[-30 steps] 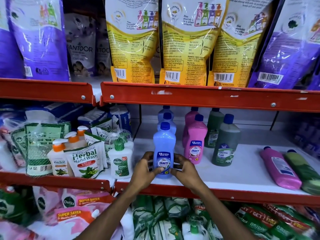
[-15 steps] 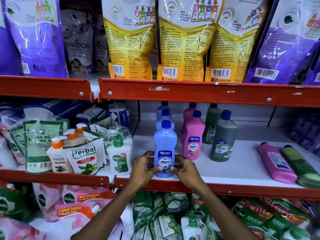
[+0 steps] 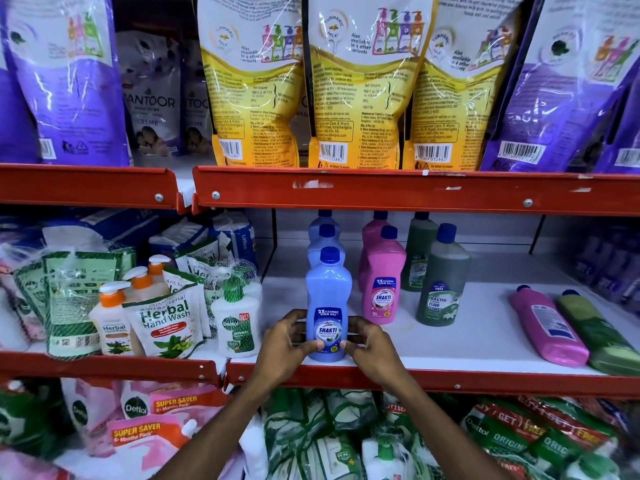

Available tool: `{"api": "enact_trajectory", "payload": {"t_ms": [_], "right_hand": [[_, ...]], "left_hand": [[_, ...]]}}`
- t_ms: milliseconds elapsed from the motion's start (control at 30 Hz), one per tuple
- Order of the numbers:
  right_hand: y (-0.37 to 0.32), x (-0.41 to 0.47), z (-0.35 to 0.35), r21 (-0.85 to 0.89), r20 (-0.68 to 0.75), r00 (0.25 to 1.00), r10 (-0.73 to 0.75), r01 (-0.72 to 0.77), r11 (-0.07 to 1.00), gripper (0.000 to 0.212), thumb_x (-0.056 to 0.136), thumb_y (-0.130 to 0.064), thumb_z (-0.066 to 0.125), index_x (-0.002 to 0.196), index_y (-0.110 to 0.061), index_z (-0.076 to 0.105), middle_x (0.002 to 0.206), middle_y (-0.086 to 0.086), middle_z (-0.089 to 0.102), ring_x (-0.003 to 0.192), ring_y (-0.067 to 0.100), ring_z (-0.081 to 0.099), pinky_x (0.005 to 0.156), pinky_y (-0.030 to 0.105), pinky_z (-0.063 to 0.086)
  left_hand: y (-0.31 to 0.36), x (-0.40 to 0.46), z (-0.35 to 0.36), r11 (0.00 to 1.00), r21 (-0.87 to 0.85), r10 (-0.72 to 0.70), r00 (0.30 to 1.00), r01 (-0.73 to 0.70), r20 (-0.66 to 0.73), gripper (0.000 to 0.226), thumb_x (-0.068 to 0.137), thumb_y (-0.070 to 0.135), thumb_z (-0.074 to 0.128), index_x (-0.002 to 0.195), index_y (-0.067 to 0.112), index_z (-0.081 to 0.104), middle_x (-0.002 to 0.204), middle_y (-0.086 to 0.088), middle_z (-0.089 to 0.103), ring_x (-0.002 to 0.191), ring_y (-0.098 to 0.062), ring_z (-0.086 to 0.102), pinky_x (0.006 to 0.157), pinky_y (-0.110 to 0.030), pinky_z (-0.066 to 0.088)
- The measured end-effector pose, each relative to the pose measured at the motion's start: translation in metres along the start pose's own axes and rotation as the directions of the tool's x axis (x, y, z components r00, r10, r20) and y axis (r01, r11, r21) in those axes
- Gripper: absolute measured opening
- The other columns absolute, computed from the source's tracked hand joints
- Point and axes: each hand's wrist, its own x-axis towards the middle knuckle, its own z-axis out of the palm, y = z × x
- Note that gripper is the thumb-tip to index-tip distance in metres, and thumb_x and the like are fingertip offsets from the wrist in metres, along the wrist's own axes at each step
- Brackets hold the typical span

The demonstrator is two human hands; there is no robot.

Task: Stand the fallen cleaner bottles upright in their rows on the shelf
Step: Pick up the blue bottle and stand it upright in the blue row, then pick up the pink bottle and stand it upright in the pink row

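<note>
While the left hand (image 3: 281, 344) and right hand (image 3: 372, 348) clasp the front blue Shakti bottle (image 3: 328, 306) upright at the shelf edge (image 3: 485, 379), a careless release could tip it back into its row. Farther right, the pink bottle (image 3: 547, 327) and green bottle (image 3: 595, 336) lie flat. Nothing has visibly shifted since a moment ago.

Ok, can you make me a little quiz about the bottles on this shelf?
1. True or false: both hands hold the front blue bottle.
2. How many cleaner bottles lie on their sides? A) none B) two C) four
3. Fill in: the fallen pink bottle lies beside a fallen ____ one.

Key: 1 true: left hand and right hand grip it. 2 B. 3 green.
</note>
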Motion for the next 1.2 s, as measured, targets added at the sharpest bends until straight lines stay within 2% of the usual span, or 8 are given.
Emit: {"api": "enact_trajectory", "payload": {"t_ms": [167,300,400,567,633,833,1000,1200], "right_hand": [[-0.002,-0.01,-0.014,0.036,-0.087,0.996,0.007,-0.004,0.999,0.039,0.086,-0.002,0.066,0.121,-0.018,0.063,0.113,-0.009,0.071,0.097,0.0,0.067,0.076,0.009,0.053],[0.007,-0.028,-0.051,0.051,-0.303,0.952,0.036,-0.022,0.998,0.034,0.082,0.005,0.062,0.097,-0.024,0.071,0.092,-0.012,0.076,0.08,0.007,0.071,0.075,0.029,0.059],[0.014,-0.043,-0.089,0.046,-0.455,0.889,0.043,-0.024,0.999,0.036,0.081,0.006,0.057,0.084,-0.027,0.072,0.085,-0.011,0.076,0.078,0.015,0.072,0.071,0.034,0.061],[0.031,-0.056,-0.173,-0.003,-0.666,0.745,0.042,-0.058,0.998,0.027,0.083,0.001,0.057,0.087,-0.023,0.07,0.087,-0.009,0.074,0.074,0.002,0.068,0.067,0.016,0.052],[0.042,-0.058,-0.213,-0.046,-0.734,0.677,0.047,-0.119,0.992,0.027,0.083,-0.001,0.057,0.094,-0.021,0.071,0.084,-0.006,0.072,0.068,-0.006,0.062,0.06,0.006,0.044],[0.078,-0.052,-0.301,-0.049,-0.69,0.69,0.219,-0.347,0.937,0.019,0.091,-0.016,0.052,0.093,-0.003,0.066,0.085,0.023,0.068,0.079,0.039,0.063,0.07,0.045,0.05],[0.095,-0.049,-0.323,-0.022,-0.557,0.763,0.327,-0.407,0.913,0.025,0.088,-0.013,0.048,0.081,0.007,0.061,0.085,0.031,0.066,0.08,0.043,0.063,0.067,0.048,0.047],[0.101,-0.043,-0.343,0.075,-0.424,0.788,0.445,-0.46,0.885,0.025,0.084,-0.014,0.044,0.093,0.001,0.062,0.095,0.022,0.068,0.081,0.032,0.058,0.069,0.04,0.042]], "left_hand": [[0.01,-0.02,-0.003,1.0,-0.002,0.03,0.972,-0.031,-0.235,0.064,0.068,0.043,0.084,0.125,0.027,0.06,0.126,0.012,0.065,0.113,-0.009,0.062,0.091,-0.038,0.059],[0.021,-0.038,0.011,0.886,0.249,0.465,0.742,-0.392,-0.483,0.012,0.083,0.029,0.07,0.089,0.02,0.064,0.09,0.014,0.06,0.086,-0.004,0.061,0.068,-0.02,0.049],[0.041,-0.04,0.041,0.767,0.325,0.641,0.636,-0.553,-0.43,0.009,0.082,0.009,0.066,0.082,0.016,0.062,0.084,0.006,0.058,0.086,-0.001,0.057,0.075,-0.011,0.041],[0.079,-0.027,0.121,0.728,0.246,0.685,0.685,-0.64,-0.247,0.01,0.085,0.011,0.064,0.089,0.019,0.061,0.09,0.013,0.055,0.086,0.01,0.051,0.077,-0.006,0.038],[0.094,-0.016,0.161,0.781,0.183,0.622,0.769,-0.597,-0.146,0.014,0.085,0.016,0.065,0.095,0.024,0.061,0.092,0.018,0.055,0.081,0.007,0.054,0.074,-0.004,0.039],[0.124,0.048,0.302,0.984,0.043,0.169,0.979,-0.175,0.114,0.025,0.084,0.019,0.066,0.109,0.022,0.065,0.103,0.004,0.072,0.07,-0.001,0.063,0.065,-0.013,0.05],[0.144,0.113,0.385,0.973,0.141,-0.218,0.928,0.183,0.301,0.025,0.085,0.026,0.062,0.069,0.008,0.07,0.073,-0.024,0.069,0.064,-0.034,0.068,0.07,-0.05,0.06],[0.145,0.134,0.411,0.915,0.059,-0.392,0.848,0.398,0.358,0.042,0.073,0.035,0.082,0.083,-0.003,0.066,0.074,-0.019,0.071,0.059,-0.023,0.068,0.059,-0.032,0.059]]}}
